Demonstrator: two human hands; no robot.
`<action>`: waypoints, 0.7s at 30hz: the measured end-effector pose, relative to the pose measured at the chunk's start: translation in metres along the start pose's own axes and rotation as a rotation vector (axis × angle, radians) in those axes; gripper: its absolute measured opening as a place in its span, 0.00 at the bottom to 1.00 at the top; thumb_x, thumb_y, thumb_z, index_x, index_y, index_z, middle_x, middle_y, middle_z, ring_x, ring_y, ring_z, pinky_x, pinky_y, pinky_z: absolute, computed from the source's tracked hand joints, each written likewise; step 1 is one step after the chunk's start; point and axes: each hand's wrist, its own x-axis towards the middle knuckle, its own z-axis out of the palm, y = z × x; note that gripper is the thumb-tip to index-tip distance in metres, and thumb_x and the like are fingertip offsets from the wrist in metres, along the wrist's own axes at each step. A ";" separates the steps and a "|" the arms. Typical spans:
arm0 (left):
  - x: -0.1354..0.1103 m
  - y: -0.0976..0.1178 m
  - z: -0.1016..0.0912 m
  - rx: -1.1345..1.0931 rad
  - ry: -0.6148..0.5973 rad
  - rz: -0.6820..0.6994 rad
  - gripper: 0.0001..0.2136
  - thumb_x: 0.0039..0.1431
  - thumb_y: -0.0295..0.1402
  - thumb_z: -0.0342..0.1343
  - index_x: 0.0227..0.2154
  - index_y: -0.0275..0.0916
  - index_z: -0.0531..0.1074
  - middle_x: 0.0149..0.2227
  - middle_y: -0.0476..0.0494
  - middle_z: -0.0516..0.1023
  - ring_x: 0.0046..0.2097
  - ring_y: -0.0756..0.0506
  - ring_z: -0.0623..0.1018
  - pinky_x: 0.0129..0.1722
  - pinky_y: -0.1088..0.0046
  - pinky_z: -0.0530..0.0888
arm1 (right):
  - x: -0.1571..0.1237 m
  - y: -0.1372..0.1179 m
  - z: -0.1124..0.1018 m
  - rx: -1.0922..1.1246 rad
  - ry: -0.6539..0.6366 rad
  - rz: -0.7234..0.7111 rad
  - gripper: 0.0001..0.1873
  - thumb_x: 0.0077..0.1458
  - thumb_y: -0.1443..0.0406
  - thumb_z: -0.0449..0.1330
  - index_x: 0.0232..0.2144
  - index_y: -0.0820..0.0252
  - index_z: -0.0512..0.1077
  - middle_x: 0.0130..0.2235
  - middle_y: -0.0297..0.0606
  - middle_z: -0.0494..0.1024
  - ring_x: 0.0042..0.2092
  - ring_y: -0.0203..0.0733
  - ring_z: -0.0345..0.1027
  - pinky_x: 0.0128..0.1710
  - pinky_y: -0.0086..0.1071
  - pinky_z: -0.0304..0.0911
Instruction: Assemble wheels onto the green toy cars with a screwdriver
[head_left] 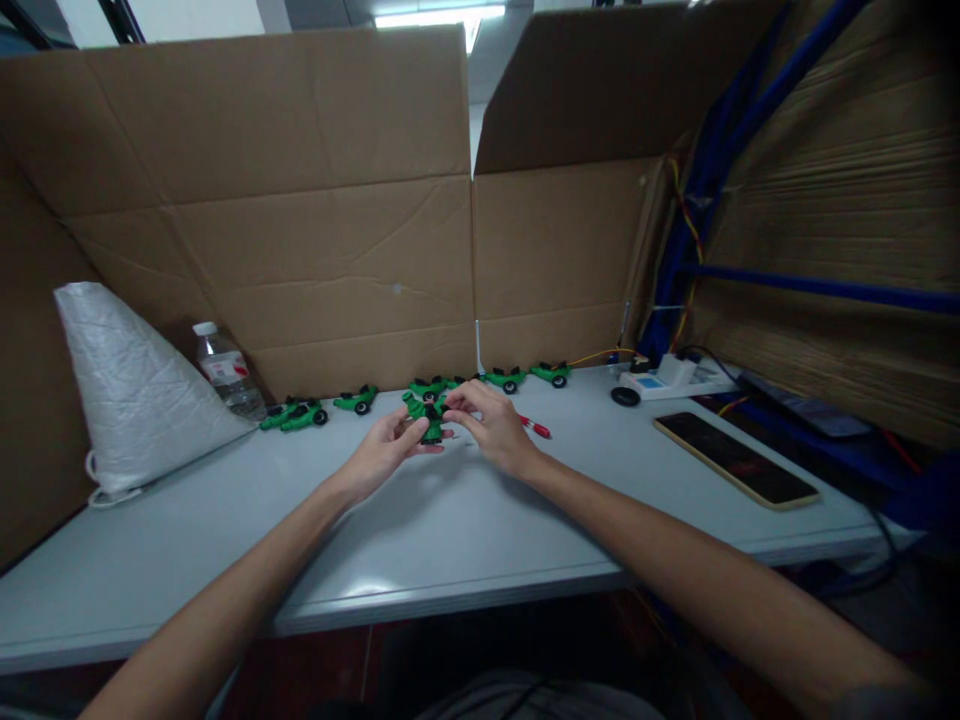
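Observation:
Held just above the table's middle is a green toy car (431, 428) with black parts, seen end-on and tilted. My left hand (386, 450) grips it from the left, thumb and fingers closed on its lower side. The fingertips of my right hand (491, 425) pinch at the car's right side, by a dark part; whether they hold a separate small piece is hidden. A red pen-like tool (535, 427) lies beyond my right hand, partly covered by it. More green toy cars (356, 400) with black wheels stand in a row behind my hands.
Cardboard panels (337, 250) wall the white table (450, 530). A white bag (142, 390) and a water bottle (226, 372) stand at left. On the right are a phone (735, 458), a power strip (682, 378) with cables, a black round piece (625, 397) and a blue metal frame (694, 200).

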 end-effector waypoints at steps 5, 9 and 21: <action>0.000 0.004 0.000 0.066 -0.008 -0.009 0.21 0.62 0.41 0.68 0.54 0.34 0.75 0.54 0.32 0.81 0.55 0.35 0.82 0.56 0.55 0.78 | 0.002 0.006 -0.003 -0.099 -0.033 -0.011 0.03 0.68 0.68 0.59 0.39 0.56 0.72 0.39 0.37 0.75 0.42 0.43 0.71 0.43 0.35 0.62; 0.002 0.005 -0.002 0.107 0.012 0.011 0.22 0.63 0.42 0.66 0.54 0.34 0.75 0.55 0.32 0.80 0.54 0.36 0.82 0.54 0.58 0.79 | 0.000 0.011 -0.003 -0.307 -0.175 -0.046 0.08 0.73 0.65 0.52 0.39 0.57 0.68 0.40 0.40 0.74 0.42 0.44 0.68 0.43 0.36 0.61; 0.001 0.011 0.004 0.204 -0.005 0.006 0.21 0.65 0.44 0.64 0.53 0.36 0.69 0.53 0.32 0.82 0.48 0.38 0.85 0.42 0.68 0.78 | 0.005 0.008 -0.013 -0.476 -0.192 -0.163 0.13 0.74 0.63 0.49 0.35 0.56 0.66 0.37 0.40 0.72 0.41 0.44 0.65 0.43 0.36 0.59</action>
